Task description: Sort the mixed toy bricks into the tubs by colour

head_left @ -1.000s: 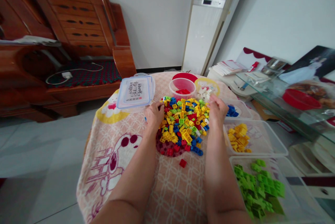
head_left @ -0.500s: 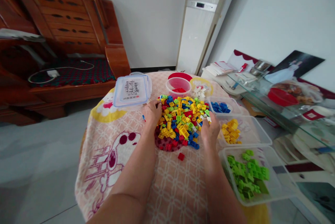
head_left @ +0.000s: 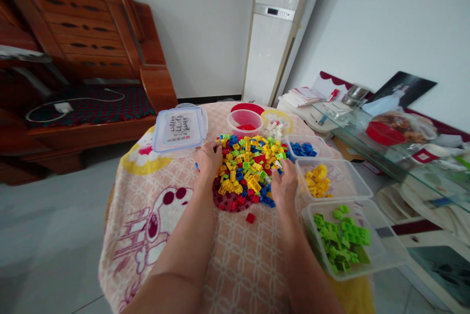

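A heap of small mixed-colour building bricks lies on a round table covered with a pink patterned cloth. My left hand rests at the heap's left edge, fingers curled into the bricks. At the heap's right front edge, my right hand has its fingers bent down among the bricks. What either hand grips is hidden. One red brick lies alone in front of the heap.
Clear tubs stand along the right: green bricks, yellow bricks, blue bricks. A round tub with red bricks and a flat lidded box sit behind. A wooden bench is at left, a glass table at right.
My right hand moved from the heap's far right corner down to its near right edge. The camera shifted, bringing the tubs on the right more into view. The left hand stayed put.
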`<move>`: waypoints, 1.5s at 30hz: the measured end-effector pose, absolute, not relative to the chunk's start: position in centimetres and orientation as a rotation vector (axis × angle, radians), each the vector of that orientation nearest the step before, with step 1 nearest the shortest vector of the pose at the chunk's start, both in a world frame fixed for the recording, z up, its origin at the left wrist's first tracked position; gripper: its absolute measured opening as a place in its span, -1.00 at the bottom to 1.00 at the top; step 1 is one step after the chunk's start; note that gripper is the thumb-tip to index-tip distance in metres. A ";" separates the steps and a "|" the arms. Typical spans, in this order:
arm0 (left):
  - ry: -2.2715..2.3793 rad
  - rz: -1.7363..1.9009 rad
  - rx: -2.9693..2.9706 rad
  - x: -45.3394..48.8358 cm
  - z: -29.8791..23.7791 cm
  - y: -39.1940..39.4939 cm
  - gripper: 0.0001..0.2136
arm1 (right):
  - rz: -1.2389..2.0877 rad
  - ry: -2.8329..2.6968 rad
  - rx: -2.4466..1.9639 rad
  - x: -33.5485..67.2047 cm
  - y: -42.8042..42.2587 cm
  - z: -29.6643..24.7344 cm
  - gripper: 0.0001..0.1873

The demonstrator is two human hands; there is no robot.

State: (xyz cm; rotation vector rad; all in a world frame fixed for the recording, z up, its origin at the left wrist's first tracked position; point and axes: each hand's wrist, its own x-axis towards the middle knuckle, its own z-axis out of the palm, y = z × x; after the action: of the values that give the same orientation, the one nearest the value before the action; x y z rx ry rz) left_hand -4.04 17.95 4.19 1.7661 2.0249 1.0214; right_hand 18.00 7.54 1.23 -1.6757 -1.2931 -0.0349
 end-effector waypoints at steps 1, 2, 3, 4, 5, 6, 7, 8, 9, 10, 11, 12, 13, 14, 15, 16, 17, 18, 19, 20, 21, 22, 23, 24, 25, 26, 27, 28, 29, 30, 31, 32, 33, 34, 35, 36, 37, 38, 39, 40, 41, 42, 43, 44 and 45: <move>2.025 1.022 1.770 -4.0 4.2 18.0 -0.69 | -0.042 -1.275 -1.695 18.3 7.3 1.0 -0.53; 2.029 1.016 1.770 -4.1 4.2 18.0 -0.69 | -0.046 -1.260 -1.718 18.6 7.1 0.8 -0.51; 2.036 1.004 1.770 -4.1 4.2 17.9 -0.68 | -0.047 -1.249 -1.742 18.9 6.9 0.5 -0.50; 2.043 0.992 1.770 -4.1 4.2 17.9 -0.68 | -0.045 -1.245 -1.766 19.1 6.7 0.2 -0.48; 2.049 0.982 1.770 -4.1 4.2 17.9 -0.67 | -0.041 -1.247 -1.787 19.3 6.6 0.0 -0.47; 2.050 0.978 1.771 -4.0 4.2 17.9 -0.67 | -0.039 -1.250 -1.806 19.3 6.6 -0.1 -0.46; 2.048 0.979 1.773 -4.0 4.2 17.9 -0.66 | -0.036 -1.255 -1.816 19.3 6.6 -0.2 -0.46; 2.043 0.982 1.777 -4.0 4.2 17.9 -0.66 | -0.028 -1.268 -1.809 19.1 6.6 -0.1 -0.48; 2.040 0.986 1.780 -4.0 4.2 17.9 -0.66 | -0.013 -1.288 -1.785 18.9 6.7 0.0 -0.51; 2.041 0.984 1.778 -4.0 4.2 17.9 -0.66 | 0.004 -1.311 -1.750 18.7 6.7 0.1 -0.54; 2.044 0.979 1.775 -4.0 4.2 17.9 -0.66 | 0.015 -1.329 -1.713 18.6 6.7 0.3 -0.57; 2.046 0.972 1.773 -4.0 4.2 17.9 -0.66 | 0.013 -1.340 -1.683 18.5 6.7 0.3 -0.58; 2.049 0.966 1.770 -4.0 4.3 17.9 -0.66 | -0.005 -1.336 -1.669 18.4 6.7 0.3 -0.59; 2.050 0.964 1.767 -4.0 4.3 17.9 -0.66 | -0.039 -1.319 -1.673 18.5 6.7 0.3 -0.58; 2.050 0.966 1.764 -4.0 4.3 17.9 -0.66 | -0.076 -1.297 -1.691 18.7 6.6 0.2 -0.57; 2.049 0.968 1.763 -4.0 4.4 17.9 -0.66 | -0.106 -1.281 -1.716 18.9 6.6 0.0 -0.56; 2.051 0.969 1.761 -4.0 4.4 17.9 -0.66 | -0.125 -1.272 -1.744 19.1 6.7 -0.2 -0.54; 2.056 0.968 1.758 -4.0 4.4 17.9 -0.66 | -0.133 -1.272 -1.774 19.3 6.7 -0.3 -0.53; 2.059 0.967 1.759 -4.0 4.4 17.9 -0.66 | -0.133 -1.277 -1.801 19.4 6.8 -0.4 -0.53; 2.059 0.966 1.761 -4.0 4.3 17.9 -0.66 | -0.128 -1.283 -1.821 19.4 6.9 -0.4 -0.52; 2.061 0.968 1.762 -4.0 4.3 17.9 -0.67 | -0.114 -1.293 -1.826 19.4 7.0 -0.4 -0.51; 2.061 0.972 1.763 -4.0 4.2 17.9 -0.67 | -0.088 -1.306 -1.815 19.2 7.1 -0.2 -0.51; 2.061 0.977 1.763 -4.0 4.2 17.9 -0.67 | -0.056 -1.324 -1.788 19.0 7.2 -0.1 -0.52; 2.061 0.981 1.761 -4.0 4.2 17.9 -0.67 | -0.028 -1.341 -1.749 18.7 7.2 0.1 -0.53; 2.060 0.985 1.758 -4.0 4.1 17.9 -0.68 | -0.010 -1.354 -1.707 18.5 7.1 0.3 -0.55; 2.058 0.988 1.754 -4.0 4.1 17.9 -0.68 | -0.013 -1.358 -1.673 18.3 7.1 0.4 -0.57; 2.054 0.990 1.751 -4.0 4.1 17.9 -0.68 | -0.035 -1.350 -1.655 18.3 7.0 0.4 -0.57; 2.050 0.990 1.749 -4.0 4.1 17.9 -0.68 | -0.069 -1.336 -1.656 18.3 6.9 0.4 -0.58; 2.047 0.992 1.747 -4.0 4.1 17.9 -0.68 | -0.103 -1.319 -1.672 18.4 6.8 0.3 -0.57; 2.045 0.993 1.746 -4.0 4.2 17.9 -0.68 | -0.128 -1.304 -1.699 18.6 6.7 0.1 -0.56; 2.044 0.993 1.746 -4.0 4.2 17.9 -0.68 | -0.140 -1.292 -1.730 18.9 6.7 0.0 -0.54; 2.044 0.991 1.745 -3.9 4.2 17.9 -0.68 | -0.142 -1.285 -1.762 19.0 6.7 -0.2 -0.52; 2.046 0.989 1.743 -3.9 4.3 17.9 -0.68 | -0.136 -1.282 -1.788 19.2 6.8 -0.3 -0.51; 2.048 0.986 1.741 -3.9 4.3 17.9 -0.68 | -0.125 -1.281 -1.807 19.2 6.9 -0.3 -0.50; 2.052 0.981 1.738 -3.9 4.4 17.9 -0.68 | -0.106 -1.288 -1.812 19.2 7.0 -0.3 -0.49; 2.056 0.977 1.735 -3.9 4.4 17.9 -0.68 | -0.080 -1.304 -1.803 19.1 7.1 -0.2 -0.50; 2.059 0.973 1.734 -3.9 4.4 17.9 -0.68 | -0.054 -1.322 -1.779 19.0 7.2 -0.1 -0.52; 2.060 0.971 1.734 -3.9 4.4 17.9 -0.68 | -0.035 -1.338 -1.745 18.9 7.2 0.0 -0.53; 2.060 0.971 1.737 -3.9 4.4 17.9 -0.68 | -0.029 -1.345 -1.709 18.8 7.3 0.1 -0.55; 2.060 0.972 1.738 -3.9 4.4 17.8 -0.68 | -0.039 -1.338 -1.680 18.8 7.3 0.1 -0.55; 2.062 0.973 1.737 -3.9 4.4 17.8 -0.68 | -0.064 -1.320 -1.666 18.8 7.2 0.1 -0.56; 2.065 0.974 1.735 -3.9 4.5 17.8 -0.67 | -0.093 -1.297 -1.670 18.9 7.2 0.1 -0.55; 2.066 0.974 1.734 -3.8 4.5 17.8 -0.67 | -0.118 -1.276 -1.689 19.0 7.2 0.0 -0.54; 2.066 0.975 1.735 -3.8 4.5 17.7 -0.67 | -0.133 -1.263 -1.718 19.1 7.1 -0.2 -0.54; 2.061 0.976 1.739 -3.8 4.6 17.7 -0.67 | -0.138 -1.256 -1.752 19.2 7.1 -0.3 -0.53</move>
State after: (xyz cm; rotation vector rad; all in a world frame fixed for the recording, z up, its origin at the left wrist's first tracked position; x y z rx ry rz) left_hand -3.83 17.69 4.57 1.7389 2.0613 0.9765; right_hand 19.23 7.12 -0.30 -1.7522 -1.2558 -0.1383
